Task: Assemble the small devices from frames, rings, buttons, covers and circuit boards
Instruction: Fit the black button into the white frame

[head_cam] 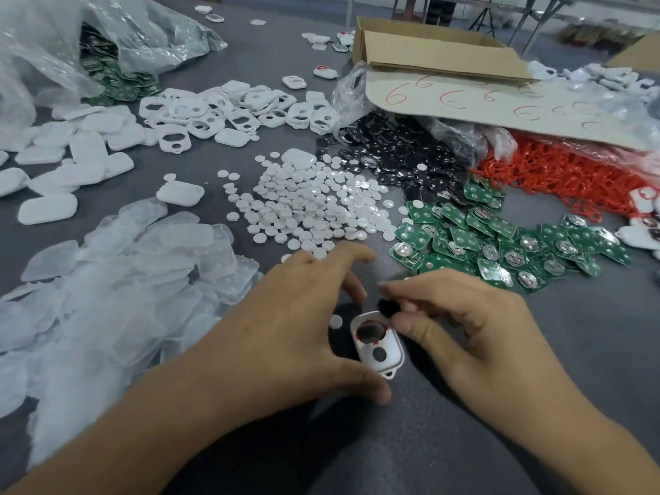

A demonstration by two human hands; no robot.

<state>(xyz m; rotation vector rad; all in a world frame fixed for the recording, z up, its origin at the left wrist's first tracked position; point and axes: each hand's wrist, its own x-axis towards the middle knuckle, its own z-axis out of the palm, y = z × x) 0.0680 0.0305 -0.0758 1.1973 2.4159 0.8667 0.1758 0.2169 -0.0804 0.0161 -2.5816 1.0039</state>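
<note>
A white frame with two round holes lies on the grey table between my hands; a red ring sits in its larger hole. My left hand arches over the frame's left side, thumb against its lower edge, fingers spread and loosely bent. My right hand pinches a small black round button between thumb and forefinger just above the frame's top edge. One loose white disc lies beside the frame.
Piles ring the work spot: clear covers at left, white discs ahead, green circuit boards at right, black buttons, red rings, white frames and white shells. A cardboard box stands behind.
</note>
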